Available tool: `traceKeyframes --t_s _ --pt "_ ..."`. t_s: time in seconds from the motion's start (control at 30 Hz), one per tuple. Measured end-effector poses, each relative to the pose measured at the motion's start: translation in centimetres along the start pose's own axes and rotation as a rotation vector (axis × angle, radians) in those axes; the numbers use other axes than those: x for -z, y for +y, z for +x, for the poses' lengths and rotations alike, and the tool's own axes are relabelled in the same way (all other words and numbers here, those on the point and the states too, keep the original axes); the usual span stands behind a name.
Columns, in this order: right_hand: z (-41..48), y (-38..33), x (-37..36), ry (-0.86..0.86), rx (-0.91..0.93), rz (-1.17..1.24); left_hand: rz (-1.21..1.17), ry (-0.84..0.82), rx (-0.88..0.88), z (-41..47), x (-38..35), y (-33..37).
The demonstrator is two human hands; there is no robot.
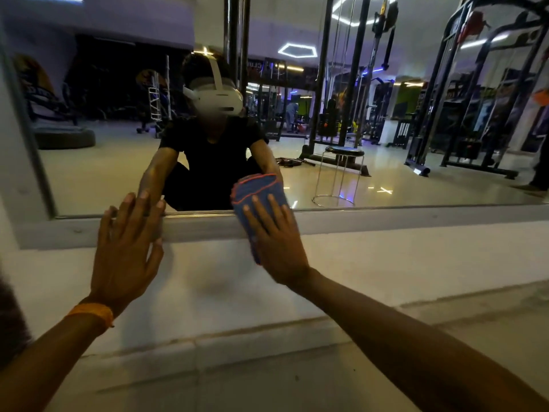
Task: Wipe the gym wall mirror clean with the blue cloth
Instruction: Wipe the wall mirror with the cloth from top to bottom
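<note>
1. Gym machines point(475, 114), a stool point(341, 168) and hexagonal ceiling lights showed reflected in the wall mirror point(386, 84), whose grey frame point(386, 223) ran along its bottom edge above a pale wall point(386, 263).
2. The blue cloth point(255, 185) lay folded flat across that bottom edge, toward the mirror's lower left corner. Its upper part was on the glass and its lower part hung over the frame.
3. The right hand point(276, 242) pressed the cloth in place with its fingers point(274, 209) straight and spread, not curled round it, so pressure alone pinned the cloth.
4. The left hand point(124, 251), with an orange wristband point(92, 313), was released and grasped nothing. It lay flat on the frame near the cloth's left side, its fingers point(130, 215) reaching the glass edge.
5. The step in hand appeared to be wiping the lowest strip of glass. Doing it well would have called for even pressure through palm and fingers, so the folded pad neither slid out nor bunched.
6. Overlapping strokes along the bottom edge, pushed into the seam where glass met frame, would likely have left the fewest streaks.
7. The bracing left fingertips risked printing the glass, so the frame was the safer rest.
</note>
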State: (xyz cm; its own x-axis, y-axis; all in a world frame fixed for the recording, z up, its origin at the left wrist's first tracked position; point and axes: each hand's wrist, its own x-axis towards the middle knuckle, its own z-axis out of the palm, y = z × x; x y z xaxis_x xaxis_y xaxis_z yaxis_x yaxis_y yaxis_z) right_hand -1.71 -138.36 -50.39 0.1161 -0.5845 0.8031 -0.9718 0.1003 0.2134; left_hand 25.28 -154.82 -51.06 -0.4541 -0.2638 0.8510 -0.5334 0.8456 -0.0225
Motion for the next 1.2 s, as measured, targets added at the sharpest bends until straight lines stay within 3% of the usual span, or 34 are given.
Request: traceKeyframes --t_s 0.07,0.17,0.27,0.4,0.5,0.8,0.9,1.07,1.2 --pt "2.8 -4.8 -2.2 0.013 0.173 0.015 0.018 0.0 0.056 -0.1 0.3 -0.3" --pt "4.3 -7.3 -3.3 0.058 0.189 0.042 0.04 -0.035 0.077 -0.4 1.2 -1.2" --pt "1.8 -2.4 -1.9 0.041 0.195 0.017 0.083 -0.076 0.031 -0.8 2.1 -2.4" --pt "-4.8 8.1 1.6 -0.03 0.022 -0.038 0.124 -0.112 -0.007 -0.9 2.1 -2.5" --pt "-6.6 10.4 2.8 -0.08 -0.053 -0.068 0.149 -0.12 0.019 -0.8 1.7 -2.0" --pt "2.8 -5.0 -2.6 0.081 0.207 0.023 0.064 -0.203 0.066 -0.8 3.4 -1.8" --pt "1.6 -3.1 -2.7 0.063 0.195 0.001 0.029 -0.238 0.131 -1.2 4.4 -2.4" --pt "-3.7 6.7 -0.2 0.064 0.096 -0.001 0.054 -0.261 0.174 -1.6 5.5 -4.3" --pt "-1.3 1.6 -1.7 0.115 -0.007 0.003 0.094 -0.259 0.156 -1.6 5.9 -5.0"
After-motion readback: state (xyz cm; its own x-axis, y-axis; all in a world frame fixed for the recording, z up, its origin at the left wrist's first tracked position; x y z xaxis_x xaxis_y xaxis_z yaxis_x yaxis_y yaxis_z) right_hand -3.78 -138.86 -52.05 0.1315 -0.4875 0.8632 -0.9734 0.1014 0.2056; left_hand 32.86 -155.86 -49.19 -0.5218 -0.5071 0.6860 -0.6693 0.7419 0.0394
